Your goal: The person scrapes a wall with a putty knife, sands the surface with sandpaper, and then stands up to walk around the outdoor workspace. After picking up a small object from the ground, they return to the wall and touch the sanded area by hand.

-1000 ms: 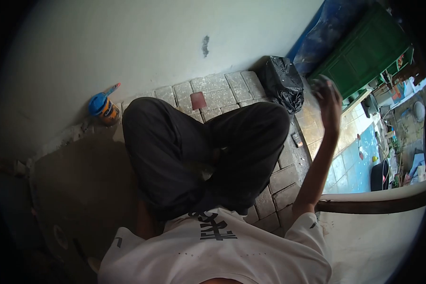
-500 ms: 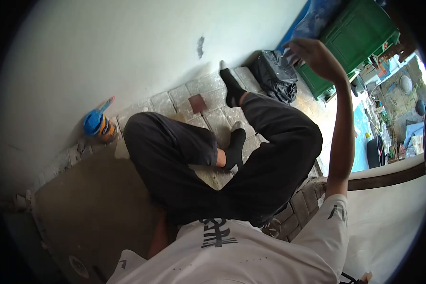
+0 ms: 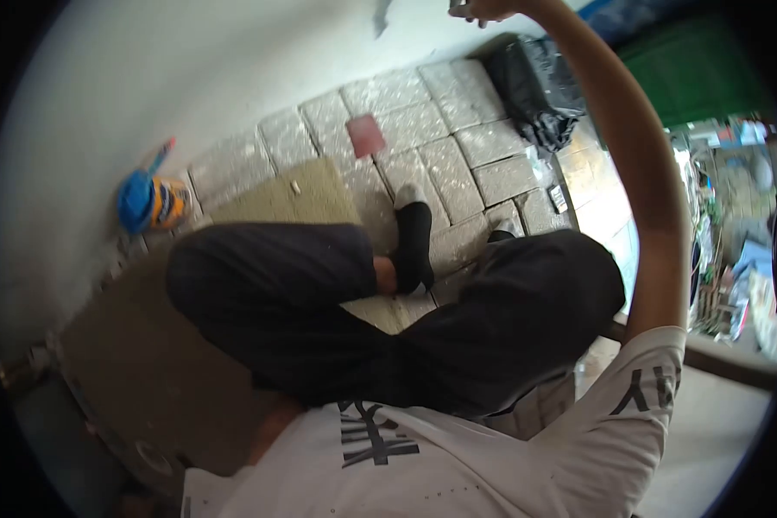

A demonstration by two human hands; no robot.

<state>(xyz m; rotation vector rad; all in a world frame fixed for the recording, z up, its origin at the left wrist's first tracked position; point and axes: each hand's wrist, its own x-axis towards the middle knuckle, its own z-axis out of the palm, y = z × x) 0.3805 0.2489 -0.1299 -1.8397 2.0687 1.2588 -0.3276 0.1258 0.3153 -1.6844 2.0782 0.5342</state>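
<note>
Near the top edge of the head view, before the pale wall (image 3: 190, 78), held the right hand (image 3: 492, 8) raised at the end of an outstretched arm. Noted fingers bent, partly cut off by the frame, with something pale at the tips. Could not tell a pinch from an empty curl, nor contact with the wall from a small gap. Found the dark mark (image 3: 381, 17) on the wall, to the left of the fingertips in view. Could not find the left hand, nor tell its grip; saw only a forearm low beside the thigh.

Along the wall edge of the paving (image 3: 483, 181), recorded a blue-lidded tub (image 3: 135, 200) with a blue, red-tipped tool (image 3: 160, 156) leaning close to the lid. Logged a reddish square (image 3: 366, 136) flat on the blocks, ahead of the socked foot (image 3: 413, 242), and a black bag (image 3: 540, 86) at the far corner.

Judged the step in hand a reach at the wall surface. Judged the next move to call for a steady arm, a clear view of the fingertips and light, controlled pressure.
</note>
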